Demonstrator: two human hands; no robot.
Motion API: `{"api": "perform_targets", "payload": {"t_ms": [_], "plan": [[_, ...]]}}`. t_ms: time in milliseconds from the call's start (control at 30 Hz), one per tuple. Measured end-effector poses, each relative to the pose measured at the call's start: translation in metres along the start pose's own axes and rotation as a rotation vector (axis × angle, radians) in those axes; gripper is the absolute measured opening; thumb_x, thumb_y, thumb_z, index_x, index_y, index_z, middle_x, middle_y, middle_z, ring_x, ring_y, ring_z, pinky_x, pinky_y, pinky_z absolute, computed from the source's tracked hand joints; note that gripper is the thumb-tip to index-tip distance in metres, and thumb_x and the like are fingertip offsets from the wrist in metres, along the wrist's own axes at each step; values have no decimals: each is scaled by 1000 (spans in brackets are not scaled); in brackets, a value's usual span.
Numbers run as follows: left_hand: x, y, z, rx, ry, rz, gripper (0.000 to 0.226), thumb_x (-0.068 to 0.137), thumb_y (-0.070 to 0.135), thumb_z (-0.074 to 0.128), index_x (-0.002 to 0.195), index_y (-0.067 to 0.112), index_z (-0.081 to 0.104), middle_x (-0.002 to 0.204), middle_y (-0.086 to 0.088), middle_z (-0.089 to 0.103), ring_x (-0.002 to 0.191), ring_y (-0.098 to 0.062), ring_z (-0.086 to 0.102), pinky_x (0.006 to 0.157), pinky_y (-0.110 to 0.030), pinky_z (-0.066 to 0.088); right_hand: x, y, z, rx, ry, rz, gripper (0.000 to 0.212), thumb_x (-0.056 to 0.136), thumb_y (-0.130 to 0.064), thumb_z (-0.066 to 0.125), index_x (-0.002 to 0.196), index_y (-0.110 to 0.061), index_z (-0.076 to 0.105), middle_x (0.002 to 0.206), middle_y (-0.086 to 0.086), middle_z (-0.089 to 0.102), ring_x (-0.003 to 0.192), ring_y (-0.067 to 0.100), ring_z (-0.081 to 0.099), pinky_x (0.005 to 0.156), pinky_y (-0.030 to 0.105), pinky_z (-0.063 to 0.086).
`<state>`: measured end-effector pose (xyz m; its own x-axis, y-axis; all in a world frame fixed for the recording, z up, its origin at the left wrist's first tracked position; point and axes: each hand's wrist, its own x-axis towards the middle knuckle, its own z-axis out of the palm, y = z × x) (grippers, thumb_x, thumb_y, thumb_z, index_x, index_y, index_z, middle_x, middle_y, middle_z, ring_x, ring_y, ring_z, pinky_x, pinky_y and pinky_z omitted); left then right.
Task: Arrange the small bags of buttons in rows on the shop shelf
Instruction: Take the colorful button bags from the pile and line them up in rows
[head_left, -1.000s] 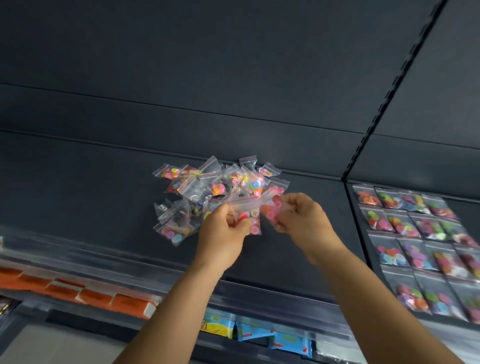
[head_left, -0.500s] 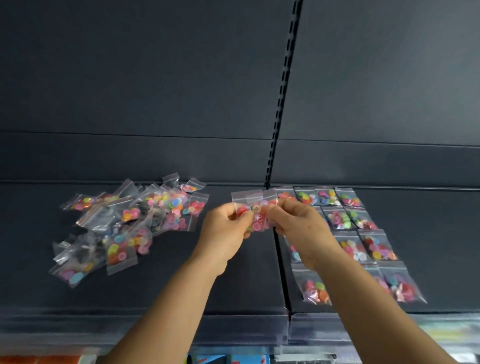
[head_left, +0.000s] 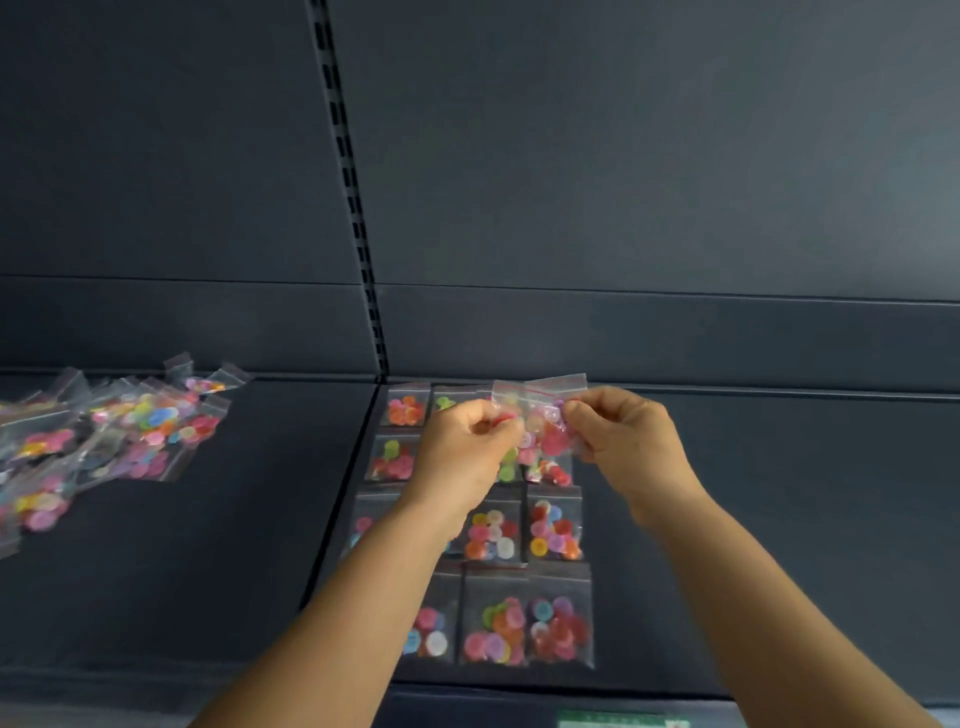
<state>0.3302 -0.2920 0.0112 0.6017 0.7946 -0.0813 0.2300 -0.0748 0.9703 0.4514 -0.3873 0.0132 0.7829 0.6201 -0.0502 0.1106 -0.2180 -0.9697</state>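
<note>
Head view, looking forward and down at a dark shop shelf (head_left: 779, 519). Both hands are raised together over the shelf's back edge, sharing a small clump of clear zip bags of coloured buttons (head_left: 540, 415). The left hand (head_left: 462, 452) has its fingers curled, pinching the clump's left side; the right hand (head_left: 623, 441) pinches its right side between thumb and fingers. How many bags are in the clump cannot be told.

A second ago the hands were over the loose pile; the view has since swung right and the held bags now hang above the arranged block. That suggests the next bags are about to be separated and laid down.

Below the hands, laid bags (head_left: 524, 530) form four rows running from the back edge toward the front edge, partly hidden by the left forearm. To the right of this block the shelf lies bare as far as the view's edge, likely room for further columns. Left of the shelf join, the unsorted pile (head_left: 119, 436) sprawls near the back edge, well apart from the rows. A slotted upright (head_left: 353, 208) rises behind the join.
</note>
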Motion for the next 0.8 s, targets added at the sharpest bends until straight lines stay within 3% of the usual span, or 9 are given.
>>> {"api": "perform_targets", "payload": {"t_ms": [100, 167, 267, 400, 500, 633, 700, 800], "plan": [[6, 8, 30, 44, 19, 1, 10, 86, 31, 63, 78, 26, 68, 79, 12, 70, 72, -1, 62, 61, -16, 47, 14, 11, -29, -7, 25, 15, 13, 86, -21, 64, 75, -17, 69, 63, -6, 68, 55, 4, 59, 66, 35, 54], [14, 12, 46, 113, 33, 6, 15, 87, 34, 62, 75, 25, 66, 78, 8, 70, 68, -4, 60, 57, -18, 45, 23, 18, -43, -34, 42, 23, 11, 85, -22, 64, 77, -16, 68, 70, 1, 71, 62, 14, 63, 73, 45, 55], [28, 14, 67, 198, 49, 54, 16, 87, 30, 62, 74, 21, 66, 70, 9, 66, 63, -6, 58, 50, -16, 41, 38, 29, -59, -58, 69, 52, 5, 83, -22, 64, 83, -18, 67, 79, 0, 73, 79, 25, 69, 80, 49, 56], [47, 12, 88, 280, 34, 80, 10, 88, 23, 61, 90, 13, 64, 79, 9, 65, 72, -9, 62, 56, -17, 47, 55, 43, -71, -160, 88, 55, 11, 82, -20, 62, 92, -20, 64, 82, -5, 72, 80, 19, 69, 78, 41, 57], [58, 9, 101, 388, 27, 98, 8, 89, 19, 60, 95, 16, 55, 74, 11, 58, 69, -14, 59, 59, -25, 46, 66, 49, -76, -315, 131, 5, 17, 85, -21, 61, 101, -19, 61, 75, -11, 67, 70, 6, 62, 58, 21, 47], [70, 6, 111, 487, 18, 104, 34, 91, 19, 58, 124, 12, 52, 93, -2, 68, 75, -17, 61, 62, -29, 47, 77, 54, -78, -417, 121, -1, 27, 88, -20, 58, 114, -16, 57, 69, -16, 59, 63, -3, 53, 49, 12, 33], [73, 5, 115, 591, 12, 139, 45, 90, 20, 60, 132, 14, 45, 112, -7, 64, 95, -21, 61, 75, -30, 47, 78, 53, -78, -462, 99, -5, 37, 88, -19, 58, 124, -14, 51, 82, -12, 61, 75, 4, 58, 60, 15, 41], [70, 2, 116, 801, 63, 292, 60, 89, 22, 62, 141, 14, 33, 133, -6, 45, 123, -25, 41, 98, -34, 38, 76, 54, -80, -629, 80, -94, 49, 88, -23, 61, 133, -16, 44, 123, 3, 53, 112, 24, 53, 88, 33, 46]]}}
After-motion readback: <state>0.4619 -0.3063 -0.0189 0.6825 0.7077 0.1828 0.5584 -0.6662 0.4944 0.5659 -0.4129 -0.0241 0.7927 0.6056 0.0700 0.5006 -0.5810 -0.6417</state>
